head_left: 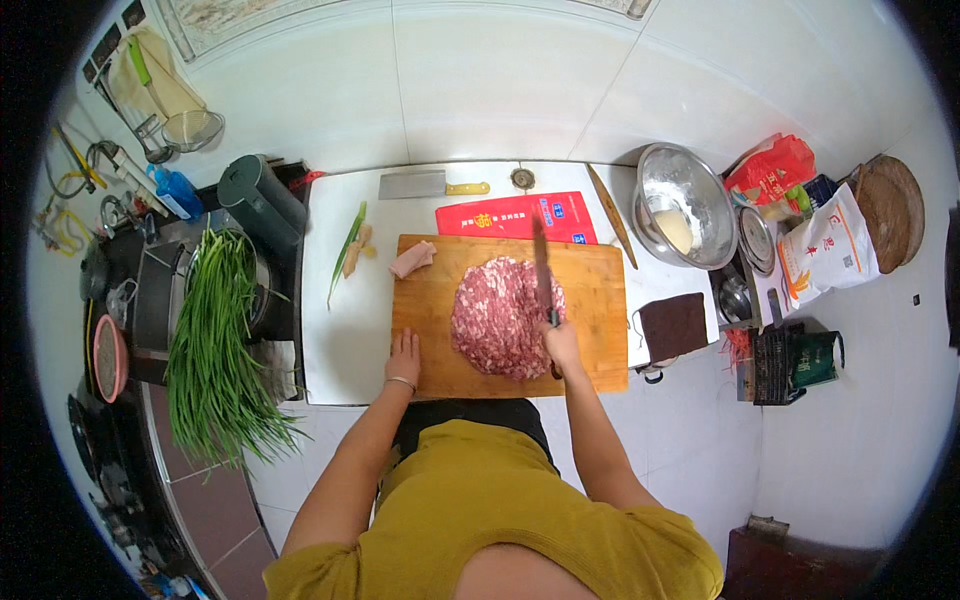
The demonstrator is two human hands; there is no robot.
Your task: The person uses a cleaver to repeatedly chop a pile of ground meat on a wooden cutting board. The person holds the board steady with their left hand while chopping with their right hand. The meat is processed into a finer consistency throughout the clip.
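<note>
A round heap of minced meat (495, 320) covers the middle of the wooden cutting board (600, 350). My right hand (562, 346) is closed round the handle of a kitchen knife (542, 265), whose dark blade points away from me over the right side of the meat. My left hand (403, 355) lies flat on the board's left edge, fingers stretched out, holding nothing. A pale pink piece of meat (412, 260) sits at the board's far left corner. Whether the blade touches the meat I cannot tell.
Behind the board lie a red packet (480, 218) and a cleaver (415, 186) with a yellow handle. Spring onion (347, 250) and ginger (353, 255) are to the left. A steel bowl with dough (674, 230) stands right; long green chives (215, 340) hang over the left counter.
</note>
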